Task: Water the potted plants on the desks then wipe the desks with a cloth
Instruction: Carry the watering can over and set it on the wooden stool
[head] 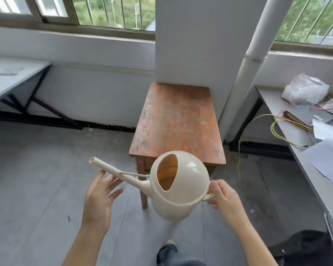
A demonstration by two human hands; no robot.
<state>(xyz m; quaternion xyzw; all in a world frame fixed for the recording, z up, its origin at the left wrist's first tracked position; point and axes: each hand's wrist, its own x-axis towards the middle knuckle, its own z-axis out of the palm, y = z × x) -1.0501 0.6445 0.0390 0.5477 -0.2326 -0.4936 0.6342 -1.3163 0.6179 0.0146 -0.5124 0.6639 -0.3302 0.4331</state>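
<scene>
Watering can held above the floor, in front of a wooden tabletop

Watering can [179,187]: cream plastic, round body with a large oval fill opening facing the camera, long straight spout pointing left and slightly up, thin brace rod between spout and body. No brand, label or writing can be read on it, nor on any other item in view. The can hangs in the air over the grey floor [37,169], just in front of the near edge of the wooden tabletop [179,120].

Right hand [224,198]: grip closed on the can's handle at the rear of the body, fingers wrapped around the loop, carrying the can.

Left hand [99,200]: grip open, fingers spread, palm turned toward the spout. One fingertip lies at the underside of the spout near its mouth; firm contact cannot be confirmed.

Wooden tabletop: worn orange-brown surface with pale scuffs, set against a white pillar [200,45], nothing on it.

White tabletop [10,77], far left: a small grey smear or scrap on top, black frame below.

Grey tabletop [273,104], right: a crumpled plastic bag [304,89], loose papers [327,150] and yellow-green wires [281,131] that trail over its edge.

Barred windows [113,12] run along the wall behind, greenery outside
</scene>
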